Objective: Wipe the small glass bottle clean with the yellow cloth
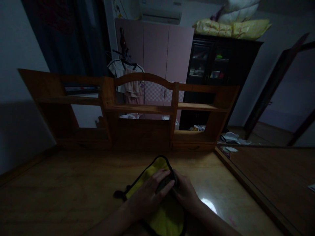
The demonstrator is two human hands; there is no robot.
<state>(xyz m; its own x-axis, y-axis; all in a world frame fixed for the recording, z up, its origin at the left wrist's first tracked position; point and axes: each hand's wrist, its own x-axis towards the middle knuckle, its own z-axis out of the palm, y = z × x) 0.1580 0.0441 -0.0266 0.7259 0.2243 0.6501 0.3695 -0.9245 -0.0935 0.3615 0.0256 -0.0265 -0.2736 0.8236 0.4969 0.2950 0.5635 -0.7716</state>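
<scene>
A yellow cloth [166,214] with a dark border lies on the wooden surface in front of me, with a dark loop at its left end. My left hand [149,191] rests over the cloth's middle, with thumb and fingers closed around a dark grey bunched part. Against the cloth's right edge, my right hand [185,190] grips the dark-edged fabric, and its fingertips are partly hidden behind the fold. Both hands nearly touch. Dim light hides whether the dark part is the cloth's other side or a separate thing.
A wooden shelf unit [142,109] stands along the far edge of the wooden surface [81,183]. To the right runs a raised wooden edge [248,186]. Beyond are a pink wardrobe [156,52], a black cabinet [236,62] and hanging clothes [133,82].
</scene>
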